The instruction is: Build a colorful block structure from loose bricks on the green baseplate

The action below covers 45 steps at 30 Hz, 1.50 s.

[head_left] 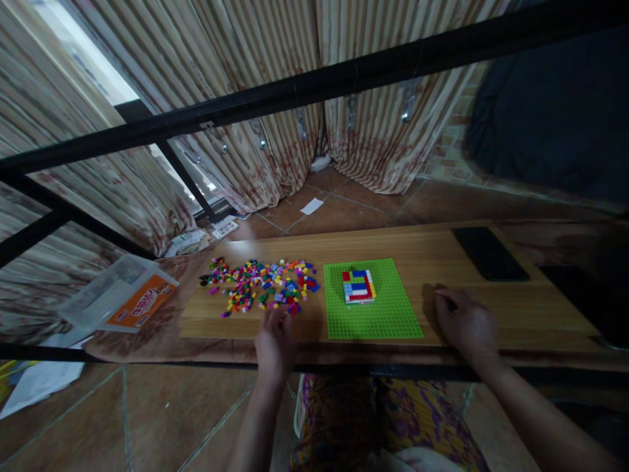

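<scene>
Saw a wooden board (427,259) set above a tiled floor (88,419), before striped curtains (236,52), with a clear box (142,301) off its left end. Found loose bricks (250,282) scattered over the left part and, to their right, a green plate (388,318) bearing a small build (360,287). Noted a dark slab (584,301) cut off at right, too dim to identify. Saw the left hand (275,341) curled at the bricks' near edge, the right hand (466,321) beside the plate with fingers bent inward. Could not tell the grip, wide or narrow, or anything held in either.
</scene>
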Available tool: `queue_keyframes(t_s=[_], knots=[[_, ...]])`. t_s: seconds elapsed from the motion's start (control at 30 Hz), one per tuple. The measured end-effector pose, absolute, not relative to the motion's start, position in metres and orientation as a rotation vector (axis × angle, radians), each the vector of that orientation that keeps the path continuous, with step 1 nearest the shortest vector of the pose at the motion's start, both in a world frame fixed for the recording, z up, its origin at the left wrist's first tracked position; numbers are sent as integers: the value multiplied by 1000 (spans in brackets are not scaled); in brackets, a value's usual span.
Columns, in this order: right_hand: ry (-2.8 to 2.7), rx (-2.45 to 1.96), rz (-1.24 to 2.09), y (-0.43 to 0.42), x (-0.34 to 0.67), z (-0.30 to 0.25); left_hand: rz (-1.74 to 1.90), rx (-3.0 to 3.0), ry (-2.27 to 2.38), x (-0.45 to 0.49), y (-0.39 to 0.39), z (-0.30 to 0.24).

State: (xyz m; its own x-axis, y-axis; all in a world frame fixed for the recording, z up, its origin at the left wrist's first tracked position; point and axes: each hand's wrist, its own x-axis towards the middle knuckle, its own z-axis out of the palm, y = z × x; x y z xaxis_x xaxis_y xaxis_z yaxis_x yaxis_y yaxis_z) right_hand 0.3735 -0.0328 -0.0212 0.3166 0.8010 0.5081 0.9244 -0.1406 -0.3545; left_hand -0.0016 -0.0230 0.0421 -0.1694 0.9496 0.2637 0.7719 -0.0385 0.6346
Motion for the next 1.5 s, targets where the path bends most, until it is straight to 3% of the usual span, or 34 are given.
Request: queue_keyframes(t_s=[0.27,0.57,0.9,1.5], knots=[[-1490,-1980,-222,-33,372,-19,915,2277,1609,44,-30,6],[-1487,-1998,-181,-34,371,-18,820,2230,1719,41,-29,18],[-1457,-1995,-151,-34,368,-15,959,2332,1359,82,-6,45],[-1470,-2004,-124,-34,372,-15,1153,2102,1337,104,6,33]])
